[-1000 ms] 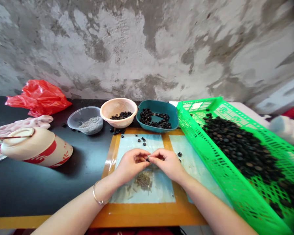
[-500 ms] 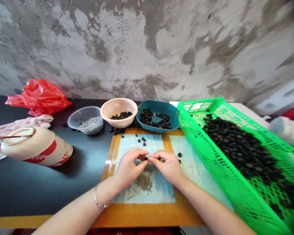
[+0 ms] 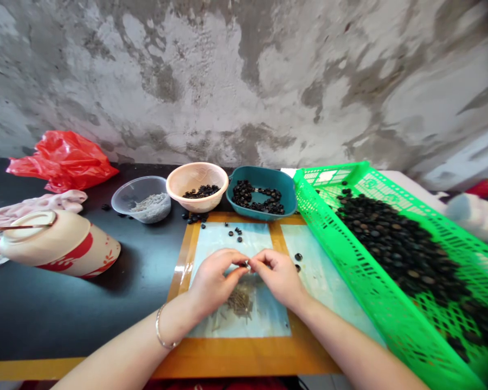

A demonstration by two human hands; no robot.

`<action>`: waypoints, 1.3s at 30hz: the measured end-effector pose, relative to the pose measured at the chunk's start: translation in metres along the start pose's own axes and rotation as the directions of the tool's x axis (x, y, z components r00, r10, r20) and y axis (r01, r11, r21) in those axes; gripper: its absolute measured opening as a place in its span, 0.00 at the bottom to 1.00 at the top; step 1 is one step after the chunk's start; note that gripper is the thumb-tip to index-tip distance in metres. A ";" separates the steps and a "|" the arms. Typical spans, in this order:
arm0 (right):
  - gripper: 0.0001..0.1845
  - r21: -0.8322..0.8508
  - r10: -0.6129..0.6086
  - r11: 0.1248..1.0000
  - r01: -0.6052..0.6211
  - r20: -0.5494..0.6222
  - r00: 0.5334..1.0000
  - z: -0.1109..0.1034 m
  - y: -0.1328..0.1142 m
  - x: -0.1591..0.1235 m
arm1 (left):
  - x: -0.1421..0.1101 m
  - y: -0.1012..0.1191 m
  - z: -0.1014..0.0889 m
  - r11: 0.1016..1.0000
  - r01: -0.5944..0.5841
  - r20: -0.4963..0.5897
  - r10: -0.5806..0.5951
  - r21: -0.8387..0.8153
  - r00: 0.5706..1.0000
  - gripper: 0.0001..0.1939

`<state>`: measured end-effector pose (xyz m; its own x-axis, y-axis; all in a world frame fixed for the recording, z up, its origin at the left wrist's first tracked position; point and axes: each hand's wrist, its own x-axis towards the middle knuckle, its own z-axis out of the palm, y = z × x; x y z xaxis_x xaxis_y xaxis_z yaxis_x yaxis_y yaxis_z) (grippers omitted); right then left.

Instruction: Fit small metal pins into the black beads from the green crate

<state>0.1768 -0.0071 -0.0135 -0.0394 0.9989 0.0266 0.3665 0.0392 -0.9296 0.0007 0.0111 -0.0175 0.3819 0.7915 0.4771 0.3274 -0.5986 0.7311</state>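
My left hand [image 3: 217, 279], with a bracelet at its wrist, pinches a small black round piece [image 3: 243, 265] that is mostly hidden by the fingers. My right hand [image 3: 277, 275] meets it fingertip to fingertip, thumb and forefinger pressed together. A tiny pale bit shows between the two hands, too small to name. Just below them, a heap of thin metal pins [image 3: 239, 303] lies on the light blue sheet [image 3: 268, 319]. Beyond the hands, several loose black round pieces [image 3: 239, 239] are scattered on that sheet. Two more black rings [image 3: 298, 257] lie right of my right hand.
A clear bowl of pins [image 3: 117, 201], a pink bowl [image 3: 174, 197] and a teal basin [image 3: 244, 214], both with black pieces, line the back. At right slants a green crate [image 3: 341, 265] of black pieces. A cup [image 3: 75, 244], gloves [image 3: 32, 208] and red bag [image 3: 67, 160] occupy the left.
Both hands stay nearly in place with fingertips together. The fingertips have shifted very slightly right, and a pale bit between them shows more clearly.
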 end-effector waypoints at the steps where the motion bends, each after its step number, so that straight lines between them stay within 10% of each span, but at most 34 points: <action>1: 0.10 -0.005 -0.010 1.000 0.010 -0.005 1.000 0.001 0.000 0.000 | -0.001 0.000 0.001 1.000 0.005 0.009 -0.005 0.000 1.000 0.11; 26: 0.12 0.089 0.009 0.996 -0.001 -0.090 0.996 0.011 -0.006 -0.005 | -0.004 0.006 0.008 0.995 0.084 -0.131 -0.076 0.053 0.988 0.12; 39: 0.11 0.231 0.042 0.972 -0.050 0.039 0.998 -0.007 -0.001 0.008 | 0.011 0.000 0.003 0.838 0.363 -0.001 -0.398 -0.407 0.917 0.06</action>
<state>0.1828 0.0014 -0.0097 -0.0597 0.9978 -0.0271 0.1436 -0.0183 -0.9895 0.0073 0.0200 -0.0137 0.2197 0.9644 0.1471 0.0610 -0.1641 0.9846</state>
